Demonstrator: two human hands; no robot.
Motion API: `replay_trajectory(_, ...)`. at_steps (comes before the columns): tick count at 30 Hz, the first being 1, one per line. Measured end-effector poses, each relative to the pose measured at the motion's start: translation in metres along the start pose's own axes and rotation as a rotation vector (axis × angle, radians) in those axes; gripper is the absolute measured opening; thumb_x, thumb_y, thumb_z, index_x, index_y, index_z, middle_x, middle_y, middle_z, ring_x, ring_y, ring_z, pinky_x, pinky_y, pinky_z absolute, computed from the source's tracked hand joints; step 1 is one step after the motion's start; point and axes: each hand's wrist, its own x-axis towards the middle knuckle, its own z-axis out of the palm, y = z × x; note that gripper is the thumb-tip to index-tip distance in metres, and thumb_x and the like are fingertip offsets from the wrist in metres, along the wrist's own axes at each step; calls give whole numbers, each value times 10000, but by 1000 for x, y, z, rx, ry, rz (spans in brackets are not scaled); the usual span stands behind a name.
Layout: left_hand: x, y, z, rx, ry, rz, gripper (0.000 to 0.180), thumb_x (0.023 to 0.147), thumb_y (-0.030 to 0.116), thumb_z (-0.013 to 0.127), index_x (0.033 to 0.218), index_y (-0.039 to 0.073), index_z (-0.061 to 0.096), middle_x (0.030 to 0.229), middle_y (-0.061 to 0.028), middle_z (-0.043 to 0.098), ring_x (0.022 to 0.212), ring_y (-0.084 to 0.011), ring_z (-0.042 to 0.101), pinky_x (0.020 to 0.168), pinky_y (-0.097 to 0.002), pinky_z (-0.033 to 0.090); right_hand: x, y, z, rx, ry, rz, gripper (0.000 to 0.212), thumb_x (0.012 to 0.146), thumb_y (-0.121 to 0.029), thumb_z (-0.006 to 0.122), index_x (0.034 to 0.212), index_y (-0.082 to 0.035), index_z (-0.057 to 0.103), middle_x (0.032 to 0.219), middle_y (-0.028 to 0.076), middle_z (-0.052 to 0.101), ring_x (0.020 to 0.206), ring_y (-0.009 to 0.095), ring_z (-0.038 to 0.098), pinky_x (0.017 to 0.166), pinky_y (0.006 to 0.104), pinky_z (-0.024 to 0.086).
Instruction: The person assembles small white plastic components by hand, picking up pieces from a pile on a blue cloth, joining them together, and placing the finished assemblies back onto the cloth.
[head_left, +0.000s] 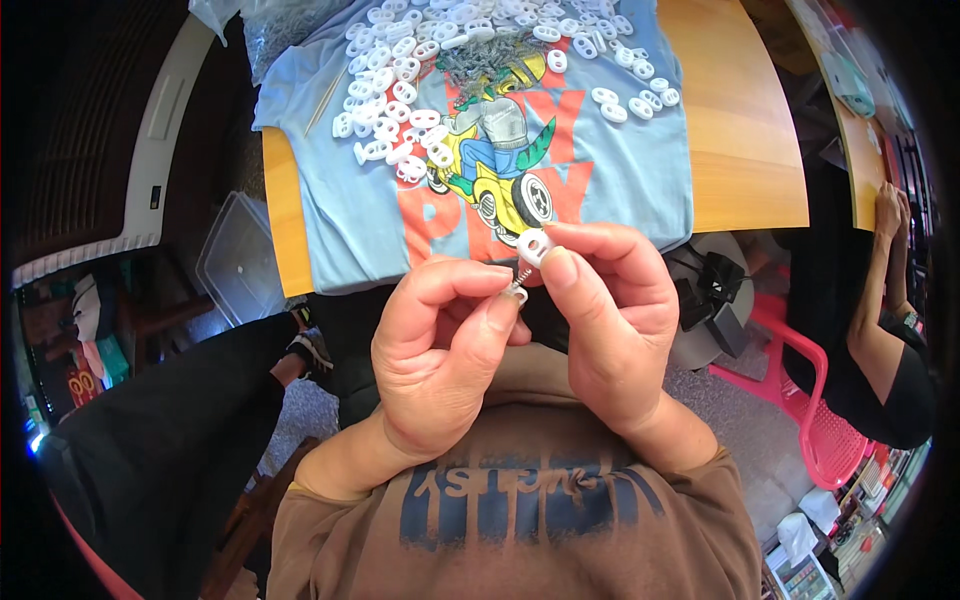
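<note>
My left hand [445, 345] is closed, thumb and index finger pinching a small metal spring [523, 276] with a small white piece [520, 294] at its lower end. My right hand [620, 315] pinches a white oval cord-lock body with holes [536, 245] between thumb and fingertips. Both hands meet in front of my chest, just off the table's near edge. The spring stands right beside the underside of the cord-lock body; whether it enters it I cannot tell. Many similar white two-hole pieces [385, 80] lie loose on a blue printed T-shirt [345, 225] spread over the table.
A pile of grey metal springs [490, 60] sits among the white pieces. A clear plastic bag [285, 35] stands at the far left of the wooden table [745, 130]. To the right are a pink chair [825, 440] and another person's arm [875, 300].
</note>
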Motion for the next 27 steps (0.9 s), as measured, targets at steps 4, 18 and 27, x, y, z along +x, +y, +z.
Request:
replay_trajectory(4,0,-1,-2,-63,-29,-25,255,818,-81,542,1052,9,500,915,-76,569,725,-89,576,667,-210,489,2,0,-2,47,47,41,170,863,-31,570,1026,14,553,919,76,625,788,96,586,688,228,493)
replay_trajectory(18,3,-12,-2,-29,-85,-6,274,790,-103,567,1034,0,495,933,-72,565,764,-108,597,703,-235,509,8,-2,2,177,188,260,189,854,-132,601,1001,-21,560,854,52,610,726,86,569,613,215,470)
replay_trajectory(27,8,-9,-2,-204,51,-135,117,873,44,527,983,19,498,826,-94,614,639,-120,584,585,-226,485,8,-1,2,183,183,287,190,850,-140,607,997,-29,562,853,43,611,741,87,577,644,218,487)
